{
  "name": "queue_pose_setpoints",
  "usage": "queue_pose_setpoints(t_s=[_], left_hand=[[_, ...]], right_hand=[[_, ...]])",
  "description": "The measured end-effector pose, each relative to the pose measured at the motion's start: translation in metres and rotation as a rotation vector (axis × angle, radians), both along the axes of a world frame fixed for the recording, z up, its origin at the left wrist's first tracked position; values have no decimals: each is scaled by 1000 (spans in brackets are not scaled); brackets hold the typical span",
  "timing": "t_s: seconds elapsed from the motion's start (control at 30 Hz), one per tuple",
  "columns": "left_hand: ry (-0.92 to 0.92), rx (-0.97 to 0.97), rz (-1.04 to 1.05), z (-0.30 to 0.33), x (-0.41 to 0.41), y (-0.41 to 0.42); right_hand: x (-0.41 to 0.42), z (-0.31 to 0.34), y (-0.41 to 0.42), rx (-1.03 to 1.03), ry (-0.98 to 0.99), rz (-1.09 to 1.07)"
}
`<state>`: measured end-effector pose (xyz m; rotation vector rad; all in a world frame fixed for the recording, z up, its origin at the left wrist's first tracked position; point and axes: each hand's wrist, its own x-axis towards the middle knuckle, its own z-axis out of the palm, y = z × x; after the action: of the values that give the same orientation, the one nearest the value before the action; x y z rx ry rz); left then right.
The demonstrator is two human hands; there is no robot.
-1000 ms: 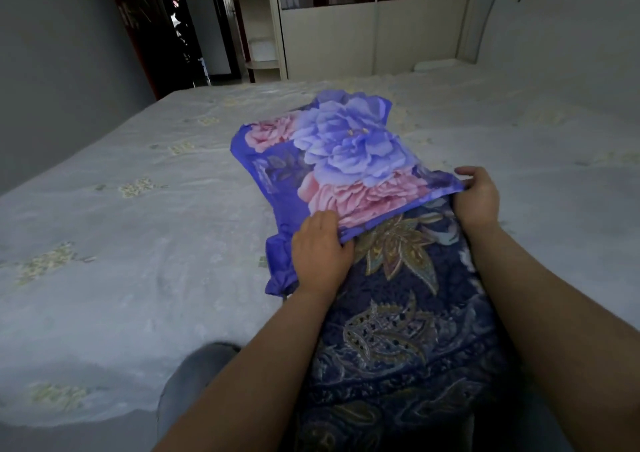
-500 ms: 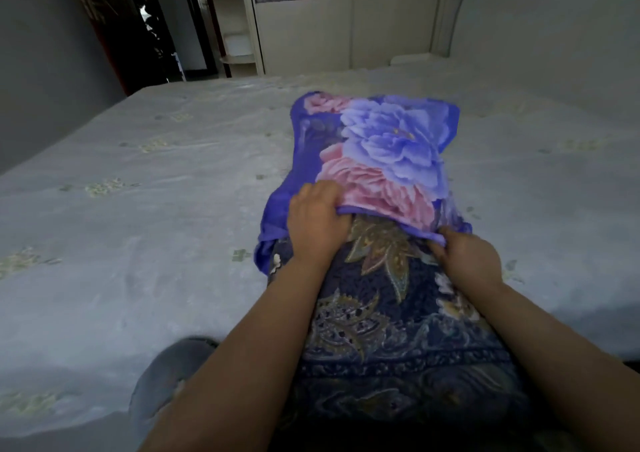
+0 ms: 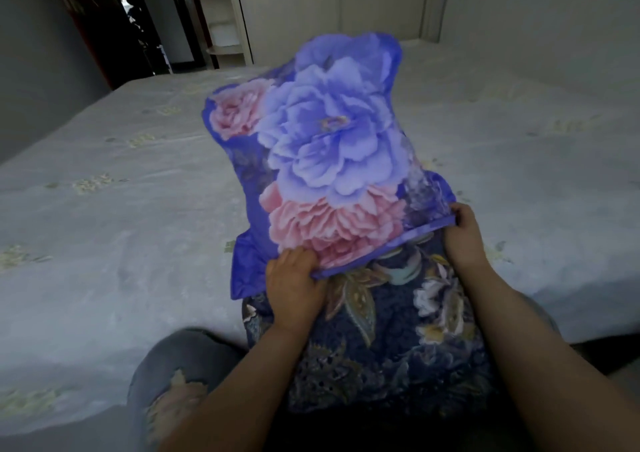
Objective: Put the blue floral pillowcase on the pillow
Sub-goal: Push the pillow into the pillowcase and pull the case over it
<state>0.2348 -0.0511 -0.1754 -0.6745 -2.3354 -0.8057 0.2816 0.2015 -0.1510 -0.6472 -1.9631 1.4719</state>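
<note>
The blue floral pillowcase (image 3: 325,146), bright blue with big purple and pink flowers, covers the far half of the pillow (image 3: 388,340), a dark navy cushion with a gold leaf pattern. The pillow's far end is tilted up off the bed; its near end rests against me. My left hand (image 3: 294,288) grips the pillowcase's open hem at the left. My right hand (image 3: 465,236) grips the same hem at the right side of the pillow. The covered end of the pillow is hidden inside the case.
A wide bed (image 3: 104,216) with a pale grey patterned sheet lies under and around the pillow. My knee in torn jeans (image 3: 176,389) shows at the bottom left. A shelf unit (image 3: 225,15), a dark doorway and a pale headboard (image 3: 540,18) stand beyond the bed.
The pillow's far end has lifted off the bed and now tilts upward. Both hands keep hold of the hem; the right hand has moved out to the pillow's right edge.
</note>
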Motion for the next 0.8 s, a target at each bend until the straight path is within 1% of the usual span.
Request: queue_pose_setpoints(t_s=[0.13,0.2,0.27,0.3,0.37,0.43,0.47,0.5,0.57,0.6,0.67,0.73,0.8], left_hand=[[-9,231,47,3,-5,-10],[-95,360,133,9,-11,-10],[-198,519,246,22,-17,-8],[-246,604,237,29,-20,-7],[-332,757,135,49,-25,-3],[-308,843,98,76,-33,-5],[-278,845,104,91,-39,-7],[-258,815,117,105,-49,-10],[-279,665,192,128,-75,-16],[-323,561,242,137,-88,-18],[-421,347,292,144,-105,-18],[-417,140,220,139,-102,-5],[-363,-100,52,121,-83,16]], right_hand=[[-14,14,-3,145,37,-30],[-22,23,-7,82,52,-10],[-31,35,-16,29,137,-10],[-36,42,-23,32,206,-37],[-46,58,-36,45,339,-121],[-57,74,-46,16,426,-196],[-63,81,-47,9,440,-217],[-70,88,-48,18,418,-231],[-85,99,-42,59,293,-243],[-93,102,-39,118,183,-252],[-105,99,-32,298,-73,-249],[-113,86,-29,454,-230,-178],[-117,67,-25,571,-265,-86]])
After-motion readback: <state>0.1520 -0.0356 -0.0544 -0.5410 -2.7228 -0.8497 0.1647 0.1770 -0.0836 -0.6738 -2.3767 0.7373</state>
